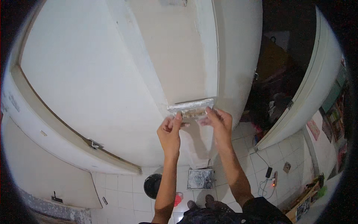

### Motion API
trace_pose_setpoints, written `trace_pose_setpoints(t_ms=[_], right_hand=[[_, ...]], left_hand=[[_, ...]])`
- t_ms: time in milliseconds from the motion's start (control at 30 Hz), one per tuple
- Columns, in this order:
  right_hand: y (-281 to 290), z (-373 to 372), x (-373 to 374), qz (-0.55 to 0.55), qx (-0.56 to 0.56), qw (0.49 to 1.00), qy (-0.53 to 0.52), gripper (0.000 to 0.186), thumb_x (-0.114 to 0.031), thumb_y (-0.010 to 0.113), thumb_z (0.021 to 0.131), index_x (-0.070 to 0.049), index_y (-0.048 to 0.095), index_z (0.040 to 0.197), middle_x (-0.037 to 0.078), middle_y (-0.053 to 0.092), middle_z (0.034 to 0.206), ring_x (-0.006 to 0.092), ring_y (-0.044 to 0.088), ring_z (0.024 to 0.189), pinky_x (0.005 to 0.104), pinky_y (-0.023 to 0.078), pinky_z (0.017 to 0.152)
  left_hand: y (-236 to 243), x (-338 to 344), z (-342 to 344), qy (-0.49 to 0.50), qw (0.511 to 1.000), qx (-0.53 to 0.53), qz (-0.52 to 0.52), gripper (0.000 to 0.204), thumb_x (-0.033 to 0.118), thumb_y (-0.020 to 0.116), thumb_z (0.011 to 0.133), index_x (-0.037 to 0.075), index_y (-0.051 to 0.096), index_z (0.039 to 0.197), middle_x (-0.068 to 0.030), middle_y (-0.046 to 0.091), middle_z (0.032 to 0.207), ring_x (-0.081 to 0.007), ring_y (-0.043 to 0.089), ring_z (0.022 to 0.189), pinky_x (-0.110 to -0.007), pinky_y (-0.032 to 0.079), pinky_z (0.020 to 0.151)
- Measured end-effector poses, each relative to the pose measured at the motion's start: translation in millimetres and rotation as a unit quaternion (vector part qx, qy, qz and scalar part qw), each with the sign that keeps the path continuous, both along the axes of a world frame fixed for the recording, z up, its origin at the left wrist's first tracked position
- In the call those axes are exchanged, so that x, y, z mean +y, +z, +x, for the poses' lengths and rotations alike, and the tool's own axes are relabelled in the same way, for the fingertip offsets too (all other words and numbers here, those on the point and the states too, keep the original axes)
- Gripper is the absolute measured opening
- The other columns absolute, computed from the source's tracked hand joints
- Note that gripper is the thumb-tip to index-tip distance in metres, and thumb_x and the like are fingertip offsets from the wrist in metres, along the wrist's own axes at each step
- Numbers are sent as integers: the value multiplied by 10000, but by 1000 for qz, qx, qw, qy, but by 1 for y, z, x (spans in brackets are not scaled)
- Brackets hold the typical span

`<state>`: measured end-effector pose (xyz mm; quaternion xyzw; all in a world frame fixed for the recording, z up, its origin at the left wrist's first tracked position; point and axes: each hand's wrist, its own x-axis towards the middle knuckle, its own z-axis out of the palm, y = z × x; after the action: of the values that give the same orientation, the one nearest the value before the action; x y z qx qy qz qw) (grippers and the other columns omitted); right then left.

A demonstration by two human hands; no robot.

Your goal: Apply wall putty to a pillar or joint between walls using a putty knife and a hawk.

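Note:
Both my hands grip a wide plastering blade (191, 106) from below, its long edge level against the wall. The blade is smeared with white paste, thickest along its upper edge. My left hand (170, 132) pinches the left part, thumb on the near face. My right hand (220, 125) holds the right end the same way, thumb raised along it. Behind and above the blade runs a beige strip of wall (171, 56), bordered by whiter bands.
On the tiled floor below are a paste-smeared tray (200, 179), a round black bucket (152, 186) and a small red thing (178, 199). A lit power strip (274, 180) with cables lies to the right, near a dark doorway (279, 74). A door frame (80, 136) curves at left.

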<state>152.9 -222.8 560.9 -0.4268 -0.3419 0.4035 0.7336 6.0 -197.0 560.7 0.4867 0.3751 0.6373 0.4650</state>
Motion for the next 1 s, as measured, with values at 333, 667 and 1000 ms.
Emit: trace_pose_setpoints(t_ms=[333,667,1000], right_hand=[[-78,3,-82,88,-147,985,23,236,68,574,795,27,608,1025,31,632,945,114,582,887,284,491,790],[-187,14,-61,-48,-96,991,82,213,40,551,831,-3,609,1031,53,650,898,152,650,800,259,517,665],[-249,27,9,-249,-4,967,49,286,-190,621,892,70,613,1010,120,660,837,214,668,652,302,537,521]], left_hand=[[-85,-77,-11,-86,995,-32,30,208,-1,586,860,-30,561,1064,-34,605,946,-95,547,883,-244,438,806],[-197,-58,-10,-86,995,42,-13,133,104,603,899,12,572,990,-31,644,871,-84,591,749,-232,439,636],[-236,1,-3,-112,971,87,-194,318,324,640,887,8,621,908,-65,681,819,-149,672,698,-249,436,558]])
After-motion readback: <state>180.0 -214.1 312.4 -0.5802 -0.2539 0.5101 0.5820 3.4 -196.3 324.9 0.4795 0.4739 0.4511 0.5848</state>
